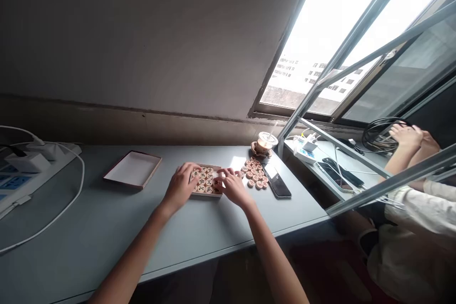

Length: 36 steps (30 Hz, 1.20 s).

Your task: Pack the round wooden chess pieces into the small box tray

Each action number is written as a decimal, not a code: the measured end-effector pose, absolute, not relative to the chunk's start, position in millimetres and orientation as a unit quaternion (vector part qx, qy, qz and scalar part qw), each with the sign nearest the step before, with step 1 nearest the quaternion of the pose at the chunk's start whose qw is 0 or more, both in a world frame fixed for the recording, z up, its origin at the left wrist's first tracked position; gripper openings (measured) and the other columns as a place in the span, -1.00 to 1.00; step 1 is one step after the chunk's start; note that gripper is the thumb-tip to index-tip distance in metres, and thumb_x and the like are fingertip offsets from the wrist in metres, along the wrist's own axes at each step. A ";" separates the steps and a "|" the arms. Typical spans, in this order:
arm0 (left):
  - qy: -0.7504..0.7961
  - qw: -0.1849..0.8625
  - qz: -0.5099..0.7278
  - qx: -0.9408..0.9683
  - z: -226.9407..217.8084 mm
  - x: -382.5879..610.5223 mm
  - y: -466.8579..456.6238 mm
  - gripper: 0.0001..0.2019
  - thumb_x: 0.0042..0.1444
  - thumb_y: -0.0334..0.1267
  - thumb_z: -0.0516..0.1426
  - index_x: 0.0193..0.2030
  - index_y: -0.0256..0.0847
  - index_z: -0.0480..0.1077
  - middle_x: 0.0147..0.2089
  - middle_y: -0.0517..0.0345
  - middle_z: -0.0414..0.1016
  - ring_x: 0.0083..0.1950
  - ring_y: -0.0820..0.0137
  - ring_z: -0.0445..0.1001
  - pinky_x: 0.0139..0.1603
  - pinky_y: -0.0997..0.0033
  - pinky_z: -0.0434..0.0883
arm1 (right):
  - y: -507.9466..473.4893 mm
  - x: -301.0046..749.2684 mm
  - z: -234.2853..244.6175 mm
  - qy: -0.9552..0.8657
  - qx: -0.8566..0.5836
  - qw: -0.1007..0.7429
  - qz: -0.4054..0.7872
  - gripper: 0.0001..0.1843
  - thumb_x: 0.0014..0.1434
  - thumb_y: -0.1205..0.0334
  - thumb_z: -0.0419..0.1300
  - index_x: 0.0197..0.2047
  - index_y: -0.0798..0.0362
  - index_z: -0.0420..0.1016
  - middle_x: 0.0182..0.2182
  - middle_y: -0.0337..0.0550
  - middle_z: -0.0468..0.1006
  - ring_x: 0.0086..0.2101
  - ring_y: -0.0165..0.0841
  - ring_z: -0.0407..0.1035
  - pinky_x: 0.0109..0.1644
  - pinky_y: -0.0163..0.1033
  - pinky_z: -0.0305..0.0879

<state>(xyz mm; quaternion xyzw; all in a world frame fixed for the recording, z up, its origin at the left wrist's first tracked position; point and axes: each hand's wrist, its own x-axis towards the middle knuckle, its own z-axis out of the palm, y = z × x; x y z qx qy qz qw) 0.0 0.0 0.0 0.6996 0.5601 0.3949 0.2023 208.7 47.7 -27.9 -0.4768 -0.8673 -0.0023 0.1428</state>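
Note:
A shallow open box (206, 194) sits on the desk between my hands, with rows of round wooden Chinese chess pieces (209, 182) marked in dark characters lying flat inside. My left hand (181, 183) rests over the box's left side, fingers bent and apart, tips at the pieces there. Over the right side, my right hand (231, 186) has its fingers spread, tips touching or just above the right-hand pieces. Neither hand shows a piece lifted. Right of the box, a cluster of red-marked chess pieces (253, 171) lies on the desk.
A box lid (133, 169) lies inside-up at left. Power strips with white cables (83, 175) occupy the far left. A phone (277, 181) and a lidded drink cup with straw (266, 142) stand right. Beyond a metal frame (356, 57), another person's hands (409, 135) rest near coiled cable.

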 end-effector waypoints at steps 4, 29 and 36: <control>0.596 0.134 0.389 0.689 -41.7 -10.8 67.0 -0.74 0.08 -0.28 0.09 -0.06 -0.12 0.42 0.05 0.00 0.38 0.12 0.15 0.33 0.17 0.11 0.28 | 48.1 199.4 -26.7 -0.845 -0.504 0.174 0.031 -0.89 0.18 0.15 0.21 -0.28 -0.03 0.52 -0.16 -0.14 0.53 -0.11 -0.23 0.32 -0.06 -0.11 0.09; 0.564 0.180 0.395 0.702 -90.7 -19.9 84.8 -0.66 0.17 -0.27 -0.02 0.04 -0.13 0.41 0.06 0.07 0.47 0.08 0.22 0.36 0.15 0.15 0.31 | 75.9 277.6 -67.1 -0.797 -0.591 0.122 -0.040 -0.52 0.32 0.34 -0.18 0.26 0.01 0.20 0.31 -0.02 0.10 0.32 -0.18 -0.13 0.31 0.24 -0.39; 0.557 0.279 0.437 0.648 -89.3 -21.7 87.0 -0.66 0.05 -0.33 0.02 -0.03 -0.17 0.44 0.00 0.06 0.49 -0.03 0.27 0.40 0.07 0.23 0.34 | 36.6 231.8 -32.9 -0.840 -0.503 0.201 0.020 -0.62 0.31 0.09 -0.01 0.16 -0.08 0.29 0.11 -0.10 0.39 0.09 -0.26 0.25 0.28 0.05 -0.11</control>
